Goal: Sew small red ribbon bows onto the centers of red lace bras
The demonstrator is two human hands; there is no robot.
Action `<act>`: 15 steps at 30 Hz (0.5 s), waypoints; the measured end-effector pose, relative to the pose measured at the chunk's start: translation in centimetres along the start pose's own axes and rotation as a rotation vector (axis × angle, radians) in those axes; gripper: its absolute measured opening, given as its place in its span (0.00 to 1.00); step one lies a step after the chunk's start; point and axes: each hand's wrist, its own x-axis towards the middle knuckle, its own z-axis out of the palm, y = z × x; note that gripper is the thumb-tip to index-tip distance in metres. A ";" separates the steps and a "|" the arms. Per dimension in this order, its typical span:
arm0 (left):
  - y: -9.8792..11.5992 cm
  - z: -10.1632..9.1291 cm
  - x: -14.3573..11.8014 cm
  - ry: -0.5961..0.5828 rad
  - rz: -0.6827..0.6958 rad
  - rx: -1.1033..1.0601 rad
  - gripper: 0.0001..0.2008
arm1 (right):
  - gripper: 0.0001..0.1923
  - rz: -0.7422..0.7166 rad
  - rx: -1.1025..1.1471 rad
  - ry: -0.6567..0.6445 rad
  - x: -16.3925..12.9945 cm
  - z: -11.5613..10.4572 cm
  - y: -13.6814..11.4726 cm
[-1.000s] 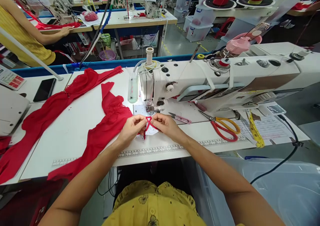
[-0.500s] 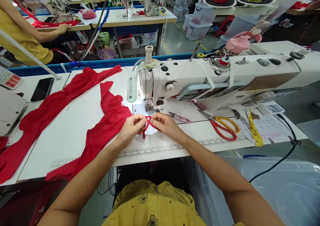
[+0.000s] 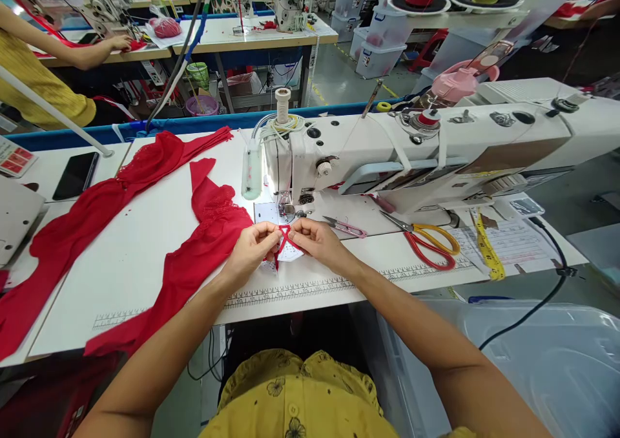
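Observation:
A narrow red strap (image 3: 284, 236), crossed over itself, is pinched between both hands just in front of the sewing machine's needle area (image 3: 285, 210). My left hand (image 3: 252, 247) has thumb and fingertips closed on its left side. From the right, my right hand (image 3: 320, 243) grips it the same way. Beneath the strap shows a white printed piece (image 3: 290, 252), partly hidden by the fingers. Red fabric with lace (image 3: 213, 221) lies left of my left hand. Thread snips (image 3: 345, 227) rest on the machine bed beyond my right hand.
Scissors with red and yellow handles (image 3: 433, 247) and a yellow tape measure (image 3: 489, 250) lie to the right. Another red garment (image 3: 92, 212) and a black phone (image 3: 76, 176) are at left. A plastic bin (image 3: 527, 360) stands below right. A co-worker's arm (image 3: 82, 53) shows at upper left.
Both hands keep their pinch on the red strap with hardly any motion. The whole view has shifted slightly, and the co-worker's hand at the back has moved a little.

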 end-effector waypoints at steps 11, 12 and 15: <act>-0.1 0.0 0.0 -0.005 0.007 -0.003 0.14 | 0.15 -0.001 -0.013 -0.003 0.0 -0.1 0.1; -0.1 -0.1 0.0 -0.005 0.008 -0.002 0.14 | 0.15 -0.002 -0.011 -0.003 0.0 -0.1 0.1; -0.2 -0.1 -0.1 -0.009 0.010 0.003 0.14 | 0.14 -0.006 -0.013 -0.007 0.0 0.0 0.0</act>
